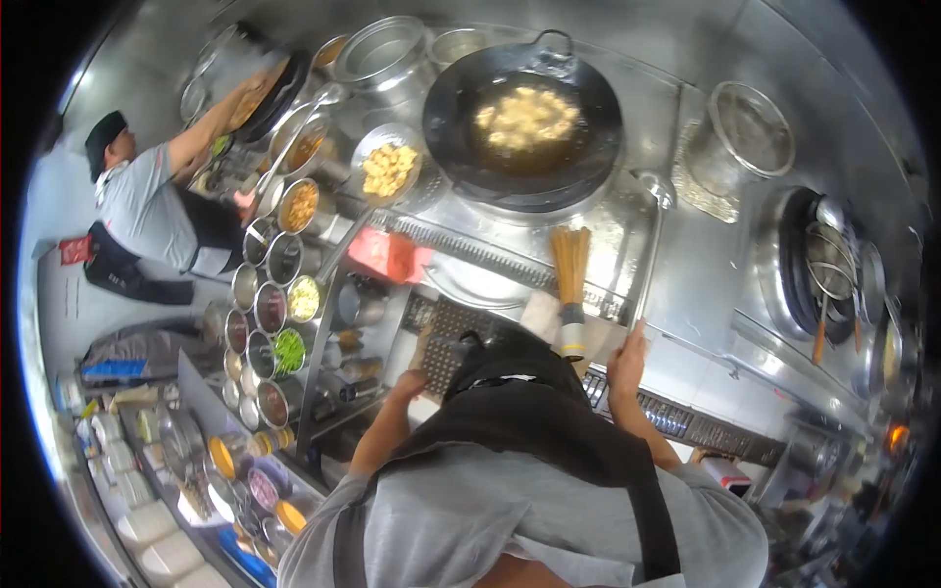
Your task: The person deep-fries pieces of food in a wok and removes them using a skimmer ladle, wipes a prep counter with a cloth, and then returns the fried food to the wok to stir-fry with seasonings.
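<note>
My right hand (625, 365) is closed around the wooden end of a long-handled ladle (647, 260); its metal bowl rests on the steel stove top. Lower left, my left hand (410, 384) is closed on a wooden handle (423, 345); I cannot make out what it belongs to. Ahead, a black wok (451, 147) holds oil with pale golden pieces (527, 118) frying in it. Left of the wok, a perforated strainer (412, 145) bears more golden fried pieces (389, 171). A bamboo wok brush (570, 269) lies at the stove's front edge between my hands.
Several steel pots of ingredients (289, 351) stand at the left. A co-worker (147, 206) reaches toward another wok there. A pink cloth (387, 255) lies on the front ledge. Rightward are a steel pot (750, 127) and a second wok station with strainers (831, 260).
</note>
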Tool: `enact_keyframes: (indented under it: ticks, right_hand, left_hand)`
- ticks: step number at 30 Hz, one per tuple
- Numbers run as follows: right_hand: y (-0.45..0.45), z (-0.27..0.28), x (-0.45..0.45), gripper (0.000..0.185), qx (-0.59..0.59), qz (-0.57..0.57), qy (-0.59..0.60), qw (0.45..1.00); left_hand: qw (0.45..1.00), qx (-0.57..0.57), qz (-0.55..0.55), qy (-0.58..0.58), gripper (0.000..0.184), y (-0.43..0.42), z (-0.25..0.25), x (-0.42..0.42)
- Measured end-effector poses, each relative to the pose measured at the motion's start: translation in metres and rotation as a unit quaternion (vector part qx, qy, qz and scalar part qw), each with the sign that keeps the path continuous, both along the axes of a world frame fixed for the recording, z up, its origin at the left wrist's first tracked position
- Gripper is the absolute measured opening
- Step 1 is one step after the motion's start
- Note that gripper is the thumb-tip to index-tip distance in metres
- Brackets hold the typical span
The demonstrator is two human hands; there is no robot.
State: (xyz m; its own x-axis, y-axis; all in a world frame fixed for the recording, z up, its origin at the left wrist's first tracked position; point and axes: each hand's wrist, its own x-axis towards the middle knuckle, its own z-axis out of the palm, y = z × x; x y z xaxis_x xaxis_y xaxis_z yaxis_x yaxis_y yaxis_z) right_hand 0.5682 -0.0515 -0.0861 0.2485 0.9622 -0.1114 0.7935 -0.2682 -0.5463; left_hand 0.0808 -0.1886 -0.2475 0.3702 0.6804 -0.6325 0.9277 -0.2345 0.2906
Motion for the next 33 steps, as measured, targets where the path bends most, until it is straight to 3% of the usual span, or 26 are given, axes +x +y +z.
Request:
enact_keyframes:
  ticks: [1, 2, 3, 4, 6, 9, 10, 11, 12, 13, 15, 18, 20, 21, 22, 24, 26, 28, 30, 33]
  right_hand:
    - [-0.004, -0.01, 0.003, 0.075, -0.004, 0.016, 0.011, 1.0]
    - [-0.01, -0.022, 0.007, 0.074, -0.011, 0.032, 0.018, 0.999]
    - [-0.013, -0.032, 0.008, 0.074, -0.013, 0.05, 0.025, 0.998]
    - [-0.017, -0.039, 0.009, 0.073, -0.005, 0.056, 0.029, 0.998]
    - [-0.02, -0.035, 0.002, 0.07, -0.01, 0.071, 0.052, 0.996]
    - [-0.019, -0.029, 0.003, 0.074, -0.013, 0.124, 0.058, 0.991]
    - [-0.012, -0.026, 0.003, 0.056, -0.03, 0.127, 0.055, 0.99]
    - [-0.008, -0.038, 0.016, 0.035, 0.083, 0.211, 0.049, 0.973]
    - [0.0, -0.029, 0.014, 0.022, 0.134, 0.217, 0.069, 0.964]
    - [0.008, -0.006, 0.004, 0.02, 0.174, 0.22, 0.084, 0.956]
    - [0.025, 0.015, -0.011, 0.016, 0.129, 0.229, 0.189, 0.946]
    - [0.052, 0.019, -0.045, 0.016, 0.202, 0.422, 0.119, 0.876]
    - [0.055, 0.02, -0.085, 0.017, 0.154, 0.493, 0.163, 0.84]
    - [0.055, 0.016, -0.107, 0.021, 0.094, 0.503, 0.166, 0.843]
    - [0.044, 0.032, -0.133, 0.024, 0.115, 0.561, 0.158, 0.805]
    - [0.017, 0.047, -0.181, 0.026, 0.094, 0.619, 0.13, 0.769]
    - [-0.017, 0.045, -0.222, 0.028, 0.085, 0.65, 0.135, 0.743]
    - [-0.05, 0.014, -0.252, 0.025, -0.029, 0.64, 0.143, 0.754]
    - [-0.098, -0.01, -0.27, 0.013, -0.151, 0.627, 0.152, 0.749]
    - [-0.181, -0.028, -0.265, 0.015, -0.097, 0.76, 0.064, 0.64]
  left_hand:
    - [0.998, 0.052, -0.035, -0.033, 0.023, -0.007, 0.002, 0.002]
    - [0.976, -0.039, 0.212, -0.029, 0.027, -0.013, 0.006, 0.014]
    - [0.887, -0.119, 0.446, -0.03, 0.031, -0.015, 0.008, 0.029]
    - [0.859, -0.111, 0.5, -0.007, 0.032, -0.01, 0.031, 0.044]
    - [0.893, -0.037, 0.444, -0.063, 0.031, -0.018, 0.05, 0.053]
    - [0.852, -0.066, 0.519, -0.032, 0.032, -0.025, 0.076, 0.072]
    - [0.835, -0.048, 0.546, -0.032, 0.032, -0.034, 0.076, 0.073]
    - [0.863, -0.056, 0.501, -0.028, 0.033, -0.047, 0.071, 0.072]
    - [0.887, -0.06, 0.457, -0.023, 0.034, -0.06, 0.065, 0.068]
    - [0.868, -0.072, 0.492, -0.008, 0.035, -0.075, 0.058, 0.068]
    - [0.826, -0.059, 0.56, -0.009, 0.036, -0.095, 0.057, 0.07]
    - [0.796, -0.034, 0.604, -0.002, 0.037, -0.142, 0.059, 0.079]
    - [0.82, 0.001, 0.571, 0.037, 0.039, -0.181, 0.046, 0.079]
    - [0.809, 0.0, 0.588, 0.018, 0.044, -0.202, 0.037, 0.081]
    - [0.788, 0.007, 0.616, 0.014, 0.044, -0.224, 0.043, 0.09]
    - [0.681, 0.034, 0.731, -0.038, 0.045, -0.262, 0.062, 0.104]
    - [0.631, 0.024, 0.771, -0.078, 0.044, -0.305, 0.065, 0.12]
    - [0.53, 0.17, 0.826, -0.085, 0.033, -0.341, 0.078, 0.147]
    - [0.385, 0.297, 0.867, -0.108, 0.033, -0.372, 0.088, 0.166]
    - [0.286, 0.422, 0.86, -0.037, 0.032, -0.426, 0.134, 0.189]
